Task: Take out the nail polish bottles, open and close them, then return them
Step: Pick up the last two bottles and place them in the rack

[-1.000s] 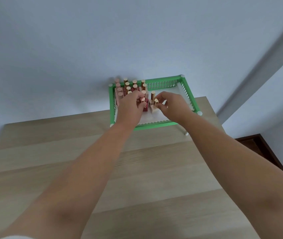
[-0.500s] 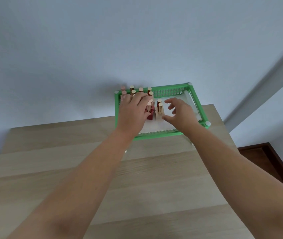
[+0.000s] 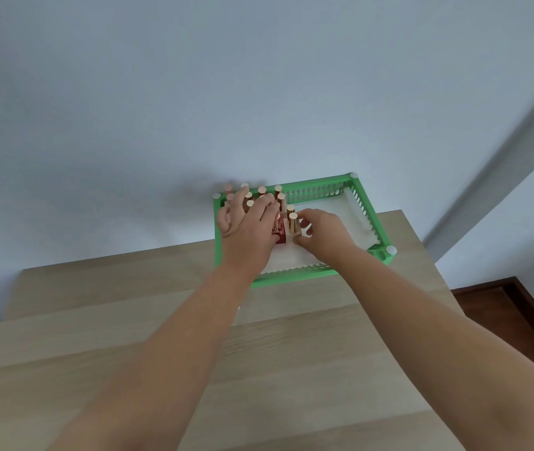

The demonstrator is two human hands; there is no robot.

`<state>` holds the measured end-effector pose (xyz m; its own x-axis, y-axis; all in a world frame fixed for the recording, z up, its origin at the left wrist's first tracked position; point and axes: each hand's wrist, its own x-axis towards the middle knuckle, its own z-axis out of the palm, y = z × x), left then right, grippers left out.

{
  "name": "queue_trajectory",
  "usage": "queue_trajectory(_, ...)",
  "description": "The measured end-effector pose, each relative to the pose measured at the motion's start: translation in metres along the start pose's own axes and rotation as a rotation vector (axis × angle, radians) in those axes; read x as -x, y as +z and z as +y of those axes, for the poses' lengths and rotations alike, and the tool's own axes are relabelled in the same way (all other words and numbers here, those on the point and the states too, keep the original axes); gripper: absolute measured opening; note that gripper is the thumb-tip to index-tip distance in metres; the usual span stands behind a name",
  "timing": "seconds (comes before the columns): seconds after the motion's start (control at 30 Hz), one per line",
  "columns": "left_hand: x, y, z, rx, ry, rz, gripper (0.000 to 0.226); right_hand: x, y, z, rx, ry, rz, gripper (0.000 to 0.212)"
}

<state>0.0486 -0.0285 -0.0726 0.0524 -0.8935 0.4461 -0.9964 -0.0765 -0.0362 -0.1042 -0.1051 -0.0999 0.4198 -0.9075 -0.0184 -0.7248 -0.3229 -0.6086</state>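
Observation:
A green basket (image 3: 369,203) with a white liner stands at the table's far edge. Several nail polish bottles with gold caps (image 3: 261,191) are packed upright in its left part. My left hand (image 3: 249,229) lies over them with fingers spread, and a red bottle (image 3: 280,237) shows under its palm edge. A pale bottle with a gold cap (image 3: 292,222) stands just right of the red one. My right hand (image 3: 324,234) curls around that pale bottle, thumb at its base and fingers behind it.
The light wooden table (image 3: 259,369) stretches from the basket toward me. The basket's right half holds only the white liner (image 3: 340,219). A pale wall rises right behind the basket. Dark wooden flooring (image 3: 503,307) lies past the table's right edge.
My right hand, open and drawn back half a second ago, has returned to the pale bottle. My left hand slid further over the bottles with fingers spread. The view shifted slightly.

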Motion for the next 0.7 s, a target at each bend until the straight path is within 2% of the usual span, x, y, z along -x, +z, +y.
queue_trajectory(0.53,-0.002,0.007,-0.013,-0.048,-0.036,0.025,0.057,-0.014,0.009,-0.007,-0.094,-0.013,0.026,0.043)
queue_trajectory(0.7,-0.001,0.009,-0.015,-0.032,-0.008,0.052,0.059,-0.015,0.011,-0.005,-0.178,0.047,0.024,0.058)
